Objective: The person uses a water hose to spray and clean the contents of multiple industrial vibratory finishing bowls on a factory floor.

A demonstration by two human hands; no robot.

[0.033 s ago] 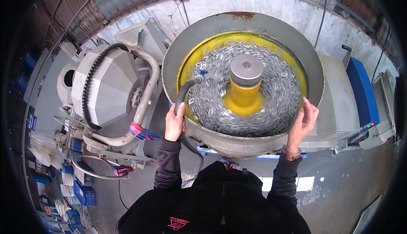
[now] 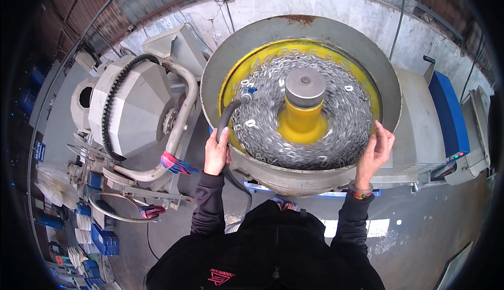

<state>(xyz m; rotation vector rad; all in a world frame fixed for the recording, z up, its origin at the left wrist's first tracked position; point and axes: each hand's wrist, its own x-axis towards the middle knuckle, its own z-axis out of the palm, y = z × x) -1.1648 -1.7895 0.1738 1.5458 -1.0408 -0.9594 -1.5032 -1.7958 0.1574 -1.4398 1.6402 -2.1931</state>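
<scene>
A large round grey tub [image 2: 389, 88] with a yellow lining holds a mass of small metal links [image 2: 262, 140], blurred by motion around a yellow centre post [image 2: 302, 122] with a grey cap. At the tub's left rim, my left hand [image 2: 215, 153] is closed round a dark hose [image 2: 226, 118]. The hose's blue-ended nozzle [image 2: 251, 90] reaches in over the links. On the right, my right hand [image 2: 375, 151] has its fingers curled over the tub's rim; some fingertips are partly hidden.
To the left stands a faceted grey drum machine [image 2: 134, 106] with a toothed ring and a bent pipe [image 2: 184, 111]. A grey and blue machine housing [image 2: 446, 114] adjoins the tub on the right. Blue crates [image 2: 105, 240] lie at the lower left.
The links inside the tub have shifted, and a few brighter ones now show on top. Both hands, the hose and its nozzle are in the same places.
</scene>
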